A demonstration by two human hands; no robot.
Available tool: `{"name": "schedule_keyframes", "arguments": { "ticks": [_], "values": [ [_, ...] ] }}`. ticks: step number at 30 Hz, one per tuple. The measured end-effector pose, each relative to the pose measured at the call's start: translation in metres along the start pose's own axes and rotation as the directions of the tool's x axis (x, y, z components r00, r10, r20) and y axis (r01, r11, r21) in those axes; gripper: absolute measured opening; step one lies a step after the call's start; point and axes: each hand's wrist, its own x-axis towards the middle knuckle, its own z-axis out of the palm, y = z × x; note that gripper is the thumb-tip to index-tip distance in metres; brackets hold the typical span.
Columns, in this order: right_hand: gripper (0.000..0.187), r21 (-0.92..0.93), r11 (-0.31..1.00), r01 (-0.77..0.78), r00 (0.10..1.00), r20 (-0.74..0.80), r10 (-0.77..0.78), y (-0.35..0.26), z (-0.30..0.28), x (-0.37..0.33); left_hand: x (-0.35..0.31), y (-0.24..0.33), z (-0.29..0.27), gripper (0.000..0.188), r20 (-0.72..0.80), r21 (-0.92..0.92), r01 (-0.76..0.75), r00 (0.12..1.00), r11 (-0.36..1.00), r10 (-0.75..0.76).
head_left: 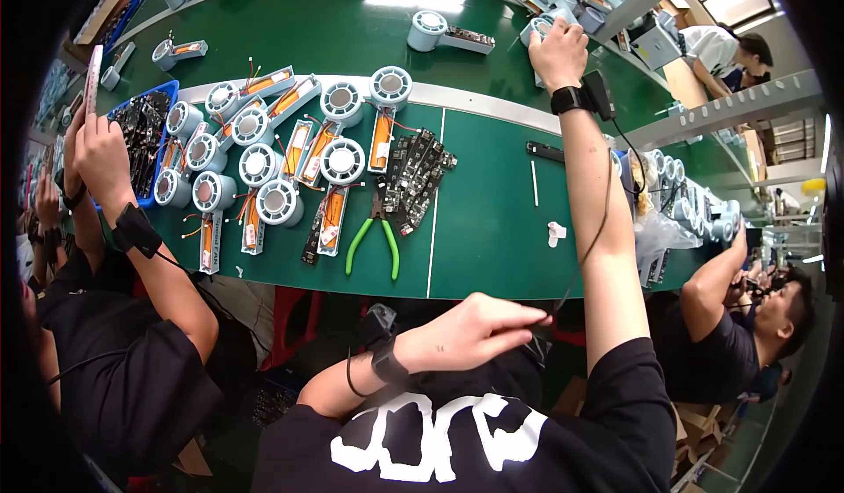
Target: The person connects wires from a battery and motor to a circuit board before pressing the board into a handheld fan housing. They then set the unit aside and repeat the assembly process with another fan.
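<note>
Green-handled pliers (379, 215) are lying on the green table (492, 247). Beyond and right of them, the right hand (561, 53) is curling its fingers over a pale blue fan (537, 29); whether it is gripping, I cannot tell. Nearer than the pliers and rightward, the left hand (470, 335) is holding thumb and fingers apart, index tip meeting a black cable (580, 266). Left of the pliers, eleven fan heads (342, 160) are crowding toward one blue tray (175, 88) and a co-worker's arm (167, 273). One heap of circuit boards (420, 176) is lying just beside the pliers; one white stick (534, 183) is lying farther right, open green surface stretching between. The table's near edge is running below the pliers.
</note>
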Motion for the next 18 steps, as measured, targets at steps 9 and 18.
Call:
{"name": "schedule_keyframes", "arguments": {
  "ticks": [9, 18],
  "values": [
    [0.057, 0.219, 0.975, 0.029, 0.996, -0.094, -0.008, 0.078, -0.046, -0.015, -0.130, 0.018, -0.011, 0.027, 0.566, 0.128, 0.025, 0.819, 0.991, -0.094],
    [0.028, 0.720, 0.694, -0.034, 0.981, 0.155, -0.113, 0.057, -0.131, -0.124, -0.229, 0.020, 0.020, 0.032, -0.136, 0.767, 0.521, 0.703, 0.375, -0.698]
  ]
}}
